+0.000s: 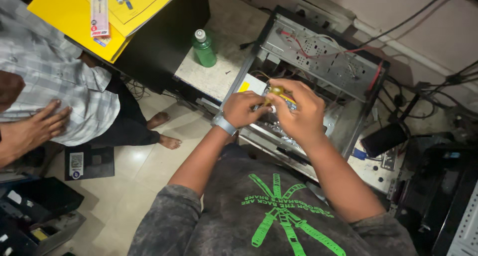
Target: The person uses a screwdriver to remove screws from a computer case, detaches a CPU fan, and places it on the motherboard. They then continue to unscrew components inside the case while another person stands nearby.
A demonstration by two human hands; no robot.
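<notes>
The right hand (298, 111) is gripping a yellow-handled screwdriver (276, 91) — probably pointing down into the open grey metal computer case (323, 57) — while the left hand (244, 109) is clenching just beside it.

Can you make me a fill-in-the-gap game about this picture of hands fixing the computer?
1. The bottle beside the open computer case is ____.
2. The left hand has a ____ on its wrist.
3. The right hand grips a tool with a ____ handle.
4. The big folder at top left is ____.

Missing words: green; watch; yellow; yellow
</notes>
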